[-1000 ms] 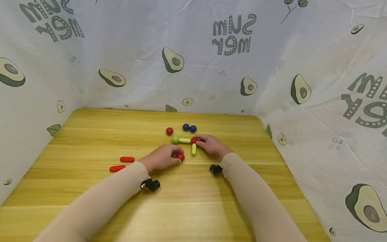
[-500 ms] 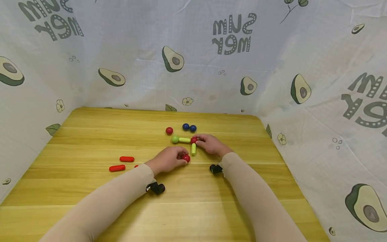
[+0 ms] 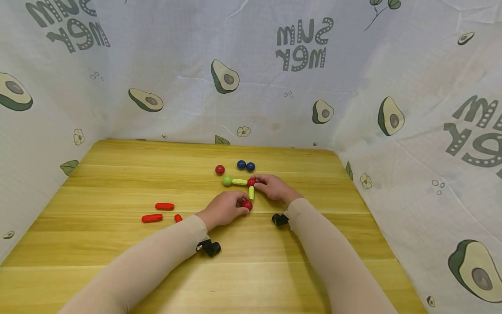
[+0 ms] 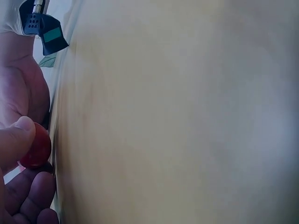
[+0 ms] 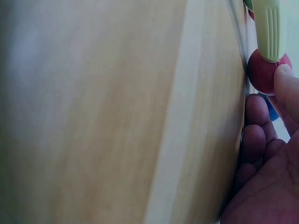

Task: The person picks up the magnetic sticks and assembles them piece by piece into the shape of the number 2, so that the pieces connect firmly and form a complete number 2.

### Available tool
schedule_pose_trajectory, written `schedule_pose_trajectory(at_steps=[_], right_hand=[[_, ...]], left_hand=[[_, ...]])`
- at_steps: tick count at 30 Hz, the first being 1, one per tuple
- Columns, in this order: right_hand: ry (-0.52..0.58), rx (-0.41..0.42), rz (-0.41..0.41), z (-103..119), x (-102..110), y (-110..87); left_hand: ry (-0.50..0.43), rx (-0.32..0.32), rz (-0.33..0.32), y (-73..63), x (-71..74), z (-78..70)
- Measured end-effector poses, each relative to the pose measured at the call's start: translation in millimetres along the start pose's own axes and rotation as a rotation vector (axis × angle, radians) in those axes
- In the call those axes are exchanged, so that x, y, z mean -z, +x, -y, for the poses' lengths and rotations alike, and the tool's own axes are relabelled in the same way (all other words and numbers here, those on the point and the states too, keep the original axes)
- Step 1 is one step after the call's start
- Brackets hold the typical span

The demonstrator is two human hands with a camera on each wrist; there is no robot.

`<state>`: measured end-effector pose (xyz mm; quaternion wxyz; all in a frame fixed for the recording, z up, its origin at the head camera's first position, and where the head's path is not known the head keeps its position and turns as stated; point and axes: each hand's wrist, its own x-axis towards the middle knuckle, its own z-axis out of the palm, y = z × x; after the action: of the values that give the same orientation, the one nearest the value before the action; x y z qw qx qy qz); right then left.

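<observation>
My left hand (image 3: 224, 208) pinches a red ball (image 3: 247, 205) between thumb and fingers; the left wrist view shows the thumb on that red ball (image 4: 38, 148). This ball is at the near end of a yellow-green stick (image 3: 251, 193), seemingly touching it. At the stick's far end, my right hand (image 3: 274, 188) grips another red ball (image 3: 252, 182). From there a second yellow-green stick (image 3: 239, 182) runs left to a green ball (image 3: 227, 180), so the joined pieces form a corner. In the right wrist view, a stick (image 5: 269, 30) stands against the gripped ball.
Behind the joined pieces lie a loose red ball (image 3: 220, 170) and two blue balls, one left (image 3: 241, 165) and one right (image 3: 250, 166). Left of my left hand are red sticks (image 3: 164, 206), one partly hidden by the sleeve. Printed cloth (image 3: 188, 113) walls the wooden table (image 3: 219, 279).
My left hand has slid right with its red ball, up to the near end of the yellow-green stick. A third red stick has come out from behind the sleeve. My right hand stays put.
</observation>
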<state>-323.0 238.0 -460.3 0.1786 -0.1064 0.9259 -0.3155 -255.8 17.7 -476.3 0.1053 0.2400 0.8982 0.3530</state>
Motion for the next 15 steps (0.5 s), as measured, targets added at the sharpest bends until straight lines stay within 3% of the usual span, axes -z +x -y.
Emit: schedule_pose_trajectory(at_steps=[15], right_hand=[[-0.007, 0.011, 0.003, 0.3, 0.3, -0.4]], left_hand=[[0.003, 0.001, -0.028, 4.1, -5.0, -5.0]])
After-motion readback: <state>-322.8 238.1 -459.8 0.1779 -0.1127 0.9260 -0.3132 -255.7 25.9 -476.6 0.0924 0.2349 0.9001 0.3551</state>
